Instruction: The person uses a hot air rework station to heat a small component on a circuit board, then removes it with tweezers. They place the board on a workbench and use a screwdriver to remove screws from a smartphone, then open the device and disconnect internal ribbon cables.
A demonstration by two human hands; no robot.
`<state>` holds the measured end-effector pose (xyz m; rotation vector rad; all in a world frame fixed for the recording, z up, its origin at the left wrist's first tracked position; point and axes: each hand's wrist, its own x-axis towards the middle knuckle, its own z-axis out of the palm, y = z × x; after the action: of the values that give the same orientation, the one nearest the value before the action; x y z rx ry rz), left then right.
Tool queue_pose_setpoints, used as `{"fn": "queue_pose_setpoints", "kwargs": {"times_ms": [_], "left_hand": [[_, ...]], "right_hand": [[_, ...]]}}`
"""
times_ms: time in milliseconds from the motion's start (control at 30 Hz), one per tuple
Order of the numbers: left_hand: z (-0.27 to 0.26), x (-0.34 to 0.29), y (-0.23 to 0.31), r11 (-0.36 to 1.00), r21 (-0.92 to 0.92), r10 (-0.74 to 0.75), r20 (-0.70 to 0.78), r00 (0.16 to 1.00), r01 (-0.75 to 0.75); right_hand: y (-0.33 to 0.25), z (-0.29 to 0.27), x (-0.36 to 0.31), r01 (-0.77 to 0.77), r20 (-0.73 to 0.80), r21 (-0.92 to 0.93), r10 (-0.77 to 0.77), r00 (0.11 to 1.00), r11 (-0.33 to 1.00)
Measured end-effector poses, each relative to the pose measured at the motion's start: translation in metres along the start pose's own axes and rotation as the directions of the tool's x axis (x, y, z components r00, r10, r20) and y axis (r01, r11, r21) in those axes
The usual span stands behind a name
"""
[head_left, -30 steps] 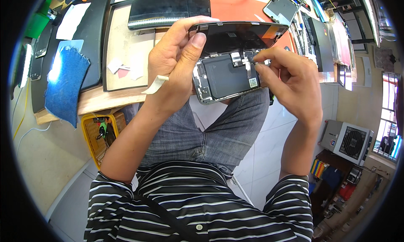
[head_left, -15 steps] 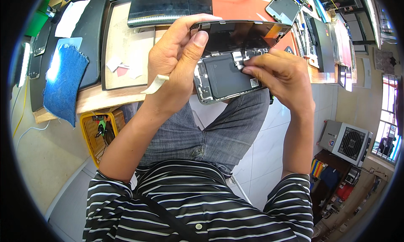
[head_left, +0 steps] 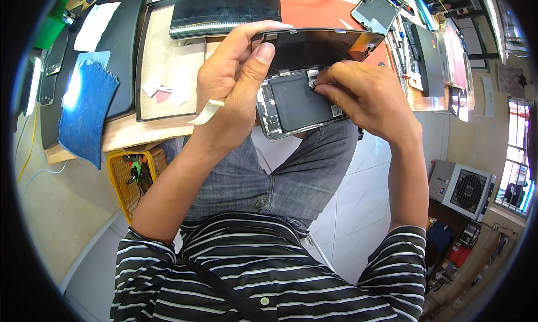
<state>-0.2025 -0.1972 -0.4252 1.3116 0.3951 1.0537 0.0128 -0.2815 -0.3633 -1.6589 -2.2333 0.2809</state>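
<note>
My left hand [head_left: 227, 84] grips an opened smartphone [head_left: 273, 133] by its left side, thumb on the inner face of the raised display [head_left: 319, 52]. The display is tilted up along the far edge of the phone's body. Inside lies a flat black battery [head_left: 297, 101] with silvery parts around it. My right hand [head_left: 372, 95] is closed in a pinch over the right part of the body, at a small silvery piece [head_left: 312, 75]; what lies between its fingertips is hidden. A pale strip of tape [head_left: 207, 112] clings to my left wrist.
On the workbench ahead are a black case [head_left: 224, 14], a tray [head_left: 168, 59] with scraps, a blue cloth [head_left: 87, 112] over the near edge and another phone [head_left: 374, 12]. A yellow basket [head_left: 120, 182] stands below left. A boxy grey appliance [head_left: 462, 187] is at the right.
My right hand has shifted slightly left and its pinch has moved over the silvery piece. Its forearm has swung outward to the right. My left hand and the phone stay nearly still.
</note>
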Motion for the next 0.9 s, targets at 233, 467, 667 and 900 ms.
{"fn": "queue_pose_setpoints", "kwargs": {"times_ms": [233,467,667,900], "left_hand": [[0.003,0.0,0.002,1.0,-0.018,0.008,-0.003,1.0,-0.008],[0.002,0.001,0.0,0.999,-0.021,0.025,-0.002,1.0,-0.025],[0.004,0.0,0.001,0.999,0.0,-0.051,-0.046,0.998,0.051],[0.008,0.0,0.008,1.0,0.007,-0.008,-0.024,1.0,0.009]], "right_hand": [[-0.008,-0.012,0.003,-0.076,0.133,0.0,0.075,0.988,0.997],[-0.001,-0.017,0.009,0.031,0.121,-0.062,-0.024,0.992,0.998],[0.004,-0.015,0.008,0.066,0.135,-0.03,-0.061,0.989,0.997],[-0.062,-0.049,-0.027,0.007,-0.114,-0.205,-0.031,0.993,0.979]]}}
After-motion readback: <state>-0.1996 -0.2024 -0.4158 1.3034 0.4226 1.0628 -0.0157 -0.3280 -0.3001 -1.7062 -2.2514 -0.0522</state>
